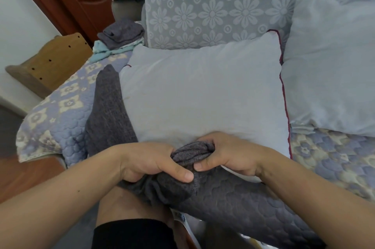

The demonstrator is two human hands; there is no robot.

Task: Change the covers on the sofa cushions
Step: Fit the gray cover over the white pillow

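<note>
— Where do things stand on your feed?

— I see the bare cushion (203, 94) lying flat on the sofa seat (60, 106), its near edge towards me; the dark grey cover (109, 106) runs along its left side and bunches at that near edge; my left hand (150, 161) and right hand (227, 153) sit close together there, and the fingers (205, 139) of both are curled tight on the gathered cloth, thumbs pressing from the front.

— So what worries you?

— Mostly the mouth of the cover; I judge it is wadded into one lump between the hands, so if I pull now I may drag a folded layer over the cushion instead of the real opening; the corner would then jam and the cloth twist.

— Anything else?

— The cushion is soft and lies loose; a hard tug towards me could slide it off the seat edge onto my knees (129, 208); also I cannot tell where the zip is, so a snag on the maroon piping (285, 102) is possible.

— And the neighbours?

— A second bare cushion (328, 66) touches the first on the right; a shove could knock it over; the folded covers (121, 34) on the far left are well apart and safe.
</note>
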